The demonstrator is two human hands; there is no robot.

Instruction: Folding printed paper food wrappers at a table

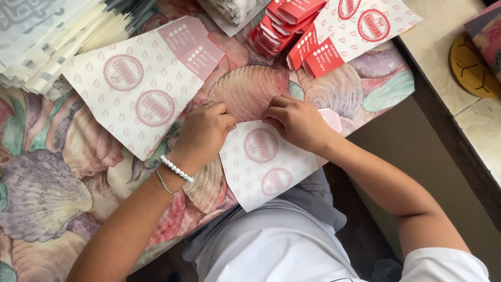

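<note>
Both hands press on a pink-printed paper sheet [261, 162] at the desk's [47, 172] near edge. The left hand [203, 133] and right hand [298, 122] pinch its far edge, hiding the fold. Another sheet [135, 86] lies left; red cartons [284, 23] far.

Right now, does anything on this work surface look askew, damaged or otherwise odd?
Nothing stands out as damaged or spilled. Both hands, left and right, press on a printed paper sheet whose lower corner overhangs the shell-patterned cloth. Another printed sheet lies flat, and the red folded packets sit in a loose, fanned pile.
</note>
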